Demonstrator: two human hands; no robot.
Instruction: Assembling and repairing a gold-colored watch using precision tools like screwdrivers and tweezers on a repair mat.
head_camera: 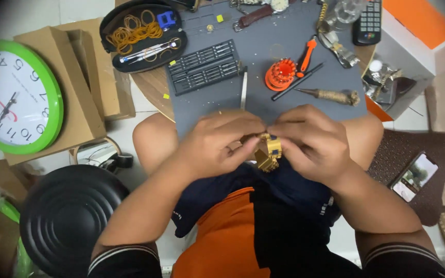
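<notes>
A gold metal wristwatch with a link band (267, 152) is held over my lap, just below the near edge of the grey work mat (263, 103). My left hand (217, 144) grips it from the left, thumb and fingers pinched on the band. My right hand (312, 139) closes on it from the right, fingertips meeting the left hand's above the watch. Part of the watch is hidden behind my fingers.
On the mat lie a black screwdriver bit set (204, 66), an orange round tool (280, 73), an orange-handled tool (307, 54), a black pen-like tool (297, 81) and a pointed awl (330, 95). A green-rimmed wall clock (14, 98) rests left, a black stool (68, 219) below, a phone (414, 176) right.
</notes>
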